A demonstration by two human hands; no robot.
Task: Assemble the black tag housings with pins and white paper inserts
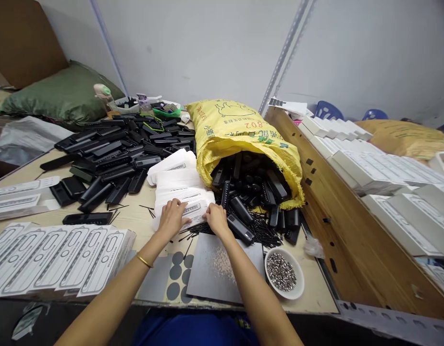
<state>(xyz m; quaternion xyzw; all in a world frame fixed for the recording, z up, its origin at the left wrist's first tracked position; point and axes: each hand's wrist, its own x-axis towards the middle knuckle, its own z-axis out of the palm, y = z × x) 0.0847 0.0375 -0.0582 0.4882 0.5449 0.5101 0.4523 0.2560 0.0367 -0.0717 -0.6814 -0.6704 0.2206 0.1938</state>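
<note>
While left hand (171, 217) and right hand (216, 218) rest side by side on near end of fanned stack of white printed paper cards (178, 190), fingers lie on top card; pinching or only pressing, cannot tell; stack under and beyond fingertips; yellow woven sack (243, 134) spilling black plastic casings just right of right hand; grey flat board (203, 283) beneath wrists; white round bowl of small metal pieces (299, 288) right of right forearm; rows of white flat cartons (63, 259) left of left forearm.

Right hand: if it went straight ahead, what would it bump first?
Probably the stack of white cards, whose near edge the right hand touches. The black parts spilling from the yellow sack lie close on the right, so I'm unsure.
</note>
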